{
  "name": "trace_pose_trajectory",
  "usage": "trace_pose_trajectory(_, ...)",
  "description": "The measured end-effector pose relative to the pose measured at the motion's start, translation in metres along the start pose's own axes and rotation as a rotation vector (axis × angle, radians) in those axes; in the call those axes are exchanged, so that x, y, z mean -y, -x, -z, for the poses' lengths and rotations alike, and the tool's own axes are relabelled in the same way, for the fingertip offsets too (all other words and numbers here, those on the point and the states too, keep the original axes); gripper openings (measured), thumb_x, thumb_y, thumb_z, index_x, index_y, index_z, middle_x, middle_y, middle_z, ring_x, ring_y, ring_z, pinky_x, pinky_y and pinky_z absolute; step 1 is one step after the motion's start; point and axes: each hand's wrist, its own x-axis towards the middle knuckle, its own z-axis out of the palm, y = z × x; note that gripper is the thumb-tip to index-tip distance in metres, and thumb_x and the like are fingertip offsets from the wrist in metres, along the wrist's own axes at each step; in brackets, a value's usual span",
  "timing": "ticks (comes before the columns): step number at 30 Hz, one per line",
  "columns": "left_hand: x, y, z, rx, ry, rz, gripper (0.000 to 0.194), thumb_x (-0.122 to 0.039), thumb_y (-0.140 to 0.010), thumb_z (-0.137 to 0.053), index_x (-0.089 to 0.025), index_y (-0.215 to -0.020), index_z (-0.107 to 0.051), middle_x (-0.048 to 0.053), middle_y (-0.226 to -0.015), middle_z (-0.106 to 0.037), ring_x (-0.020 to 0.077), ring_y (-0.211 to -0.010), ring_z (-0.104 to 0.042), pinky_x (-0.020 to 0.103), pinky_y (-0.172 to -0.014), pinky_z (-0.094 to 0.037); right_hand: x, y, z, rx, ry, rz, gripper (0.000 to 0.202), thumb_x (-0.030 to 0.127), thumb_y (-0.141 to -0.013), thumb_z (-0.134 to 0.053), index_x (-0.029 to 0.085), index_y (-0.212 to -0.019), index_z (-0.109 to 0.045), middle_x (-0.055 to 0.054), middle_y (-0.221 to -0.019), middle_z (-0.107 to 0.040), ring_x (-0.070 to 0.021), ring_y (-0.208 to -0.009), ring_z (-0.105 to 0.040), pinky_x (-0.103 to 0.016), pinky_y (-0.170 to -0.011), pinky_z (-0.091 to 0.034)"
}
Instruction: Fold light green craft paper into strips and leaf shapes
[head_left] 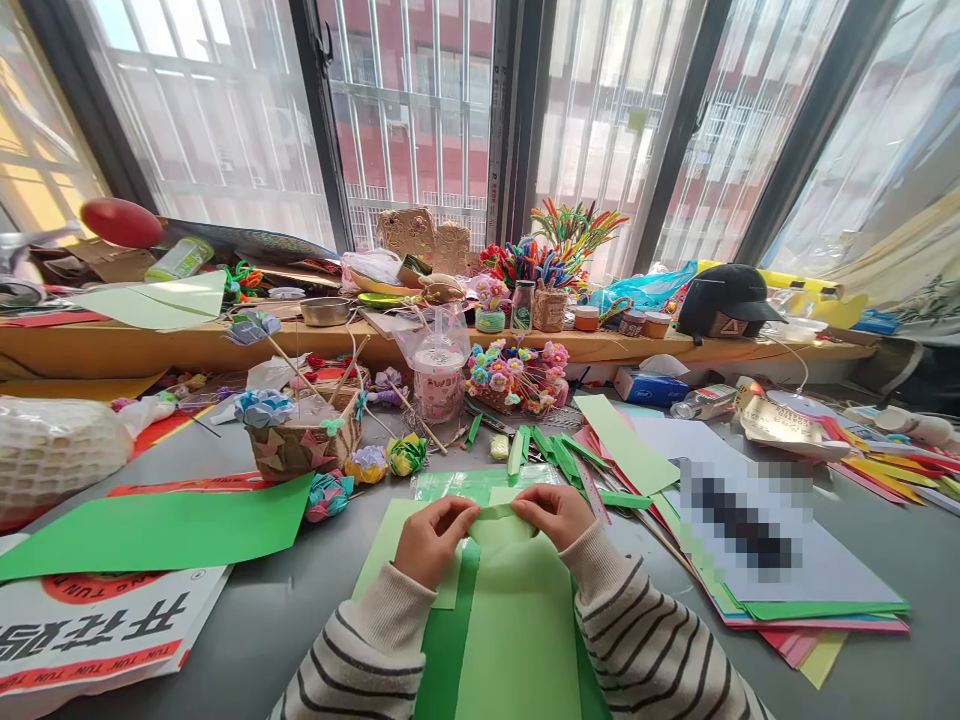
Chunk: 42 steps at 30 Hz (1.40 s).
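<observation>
Both hands pinch the far edge of a light green sheet of paper (517, 620), one at each side of it. My left hand (433, 540) is closed on the left end of that edge, thumb and fingertips together. At the right end my right hand (559, 515) grips in the same way. Between the hands a narrow strip along the edge looks folded over. Darker green paper (448, 650) lies beneath, and another light green piece (382, 540) sits under my left hand. Folded green strips (559, 455) are heaped just beyond my right hand.
A paper stack (795, 540) lies to the right. On the left are a green sheet (165, 525), a printed bag (112, 630) and a basket (300, 445) with paper flowers. A lidded cup (437, 385) stands behind, before a crowded windowsill (360, 347).
</observation>
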Motion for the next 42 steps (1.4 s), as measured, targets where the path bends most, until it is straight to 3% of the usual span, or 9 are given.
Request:
trace_pose_trajectory(6, -0.002, 0.001, 0.000, -0.031, -0.066, -0.032, 0.020, -0.034, -0.060, -0.053, -0.015, -0.057, -0.057, -0.001, -0.051, -0.054, 0.0110, -0.047, -0.050, 0.020, -0.046, -0.041, -0.001, 0.001, -0.002, -0.031, 0.095, 0.064, 0.017, 0.028, -0.064, -0.050, 0.014, -0.062, -0.059, -0.004, -0.057, -0.056, -0.0128, -0.052, -0.049, -0.024, -0.047, -0.039)
trace_pose_trajectory(11, -0.006, 0.004, -0.002, 0.034, -0.070, -0.020, 0.019, -0.032, -0.056, -0.056, -0.014, -0.060, -0.061, 0.004, -0.063, -0.063, 0.0158, -0.060, -0.056, 0.023, -0.057, -0.045, -0.005, 0.001, -0.004, 0.007, 0.163, 0.141, 0.017, 0.027, -0.066, -0.049, 0.013, -0.066, -0.059, -0.004, -0.059, -0.059, -0.0124, -0.053, -0.050, -0.021, -0.048, -0.039)
trace_pose_trajectory(19, -0.013, 0.006, -0.002, 0.075, -0.182, -0.110, 0.018, -0.030, -0.060, -0.053, -0.015, -0.063, -0.062, 0.005, -0.064, -0.064, 0.0160, -0.061, -0.057, 0.024, -0.057, -0.045, 0.002, 0.004, -0.010, 0.031, 0.241, 0.284, 0.015, 0.024, -0.068, -0.049, 0.015, -0.069, -0.060, -0.004, -0.067, -0.062, -0.0131, -0.064, -0.054, -0.023, -0.061, -0.041)
trace_pose_trajectory(24, -0.012, 0.005, 0.000, 0.049, -0.177, -0.074, 0.017, -0.031, -0.059, -0.055, -0.015, -0.060, -0.061, 0.004, -0.061, -0.063, 0.0162, -0.058, -0.056, 0.023, -0.055, -0.045, 0.001, 0.001, -0.003, 0.017, 0.239, 0.244, 0.016, 0.026, -0.067, -0.049, 0.015, -0.066, -0.060, -0.004, -0.062, -0.060, -0.0140, -0.057, -0.053, -0.024, -0.053, -0.042)
trace_pose_trajectory(30, -0.011, 0.003, 0.004, 0.016, -0.117, 0.014, 0.017, -0.031, -0.057, -0.056, -0.015, -0.059, -0.060, 0.004, -0.060, -0.062, 0.0159, -0.058, -0.055, 0.023, -0.054, -0.043, -0.006, -0.004, 0.007, -0.016, 0.019, 0.131, 0.017, 0.033, -0.064, -0.052, 0.017, -0.065, -0.058, -0.003, -0.056, -0.056, -0.0141, -0.049, -0.053, -0.027, -0.049, -0.044)
trace_pose_trajectory(34, -0.008, 0.002, 0.000, 0.048, -0.058, 0.048, 0.017, -0.030, -0.056, -0.057, -0.014, -0.062, -0.060, 0.003, -0.061, -0.061, 0.0158, -0.060, -0.055, 0.024, -0.057, -0.044, -0.005, -0.004, 0.007, -0.067, 0.021, 0.147, 0.017, 0.033, -0.065, -0.051, 0.017, -0.066, -0.057, -0.003, -0.058, -0.055, -0.0137, -0.050, -0.051, -0.027, -0.049, -0.044)
trace_pose_trajectory(38, -0.004, 0.003, -0.004, 0.076, -0.082, -0.011, 0.015, -0.029, -0.055, -0.057, -0.015, -0.057, -0.060, 0.003, -0.061, -0.057, 0.0138, -0.056, -0.052, 0.022, -0.049, -0.043, -0.001, -0.002, 0.007, -0.100, 0.061, 0.190, 0.018, 0.033, -0.067, -0.050, 0.017, -0.068, -0.057, -0.004, -0.064, -0.057, -0.0144, -0.058, -0.052, -0.027, -0.055, -0.044)
trace_pose_trajectory(42, -0.006, 0.003, -0.002, 0.109, -0.145, -0.044, 0.016, -0.030, -0.057, -0.056, -0.014, -0.055, -0.059, 0.001, -0.058, -0.052, 0.0093, -0.048, -0.045, 0.020, -0.043, -0.037, 0.003, 0.000, 0.007, -0.121, -0.051, 0.181, 0.023, 0.035, -0.067, -0.050, 0.016, -0.079, -0.055, -0.006, -0.073, -0.058, -0.0153, -0.066, -0.054, -0.027, -0.057, -0.046)
